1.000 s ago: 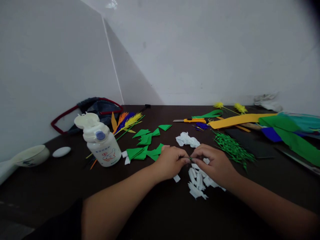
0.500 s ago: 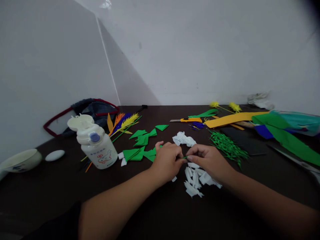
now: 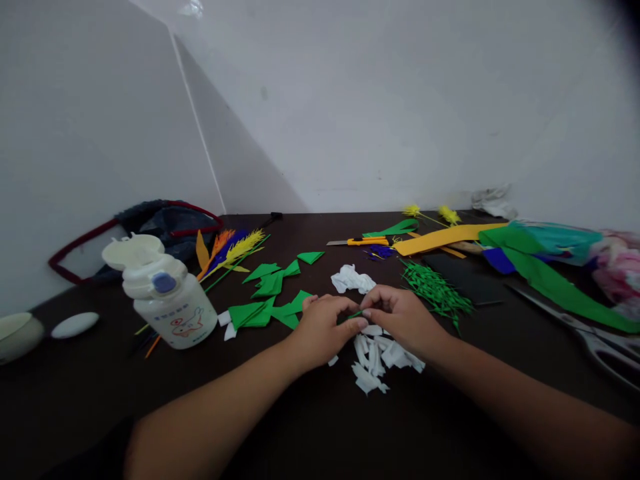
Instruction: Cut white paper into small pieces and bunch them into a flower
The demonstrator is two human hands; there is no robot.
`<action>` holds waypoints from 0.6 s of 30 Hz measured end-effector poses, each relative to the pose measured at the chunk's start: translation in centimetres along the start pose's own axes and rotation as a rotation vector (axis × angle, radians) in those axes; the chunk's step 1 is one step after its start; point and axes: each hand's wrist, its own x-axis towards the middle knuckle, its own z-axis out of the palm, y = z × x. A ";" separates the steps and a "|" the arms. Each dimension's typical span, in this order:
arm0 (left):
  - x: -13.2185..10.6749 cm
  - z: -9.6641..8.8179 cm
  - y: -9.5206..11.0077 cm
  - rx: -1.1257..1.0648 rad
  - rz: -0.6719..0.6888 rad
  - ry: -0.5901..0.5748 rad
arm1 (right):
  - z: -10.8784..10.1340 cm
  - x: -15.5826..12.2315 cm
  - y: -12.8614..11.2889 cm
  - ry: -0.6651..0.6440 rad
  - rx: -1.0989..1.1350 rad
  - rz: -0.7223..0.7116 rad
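My left hand (image 3: 324, 328) and my right hand (image 3: 400, 319) meet fingertip to fingertip over the dark table (image 3: 310, 427). Between them they pinch a thin green paper strip (image 3: 356, 313). Right under the hands lies a heap of small white paper scraps (image 3: 376, 357). A crumpled white paper (image 3: 351, 279) sits just behind the hands. Folded green paper pieces (image 3: 270, 300) lie to the left of my left hand, and a pile of thin green strips (image 3: 436, 292) lies to the right of my right hand.
A white glue bottle (image 3: 163, 300) with its cap flipped up stands at the left. Paper feathers (image 3: 231, 248), a dark bag (image 3: 160, 223) and a bowl (image 3: 15, 333) lie further left. A yellow utility knife (image 3: 361, 241), coloured paper sheets (image 3: 530, 263) and scissors (image 3: 595, 340) lie at the right.
The view has swung to the right, so everything sits further left in the frame. Both hands stay together on the green strip, with only slight finger movement.
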 end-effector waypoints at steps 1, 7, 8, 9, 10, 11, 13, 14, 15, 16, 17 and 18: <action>0.1 -0.1 0.1 -0.023 -0.005 -0.025 | -0.1 0.0 0.0 0.004 -0.027 -0.018; 0.3 -0.1 0.2 -0.010 -0.022 0.012 | -0.2 -0.4 -0.8 0.042 -0.142 -0.089; 0.3 0.0 0.2 0.007 -0.019 0.037 | -0.2 -0.5 -0.9 0.046 -0.142 -0.083; 0.3 0.0 0.1 0.028 -0.015 0.066 | -0.3 -0.5 -1.0 0.046 -0.137 -0.070; 0.3 0.0 0.1 0.049 -0.011 0.096 | -0.3 -0.5 -1.0 0.043 -0.128 -0.051; 0.2 0.1 0.1 0.069 -0.006 0.126 | -0.3 -0.5 -0.9 0.034 -0.114 -0.031; 0.2 0.1 0.2 0.101 0.014 0.169 | -0.2 -0.4 -0.7 0.011 -0.070 0.002; 0.1 0.2 0.2 0.113 0.025 0.184 | -0.2 -0.3 -0.6 0.003 -0.043 0.014; 0.1 0.2 0.3 0.125 0.033 0.199 | -0.1 -0.3 -0.4 -0.001 -0.016 0.021; 0.1 0.2 0.4 0.135 0.037 0.215 | -0.1 -0.2 -0.3 -0.001 0.009 0.026; 0.0 0.3 0.4 0.145 0.036 0.232 | 0.0 -0.2 -0.2 0.002 0.030 0.031; 0.0 0.3 0.5 0.155 0.034 0.247 | 0.1 -0.2 -0.1 0.007 0.044 0.036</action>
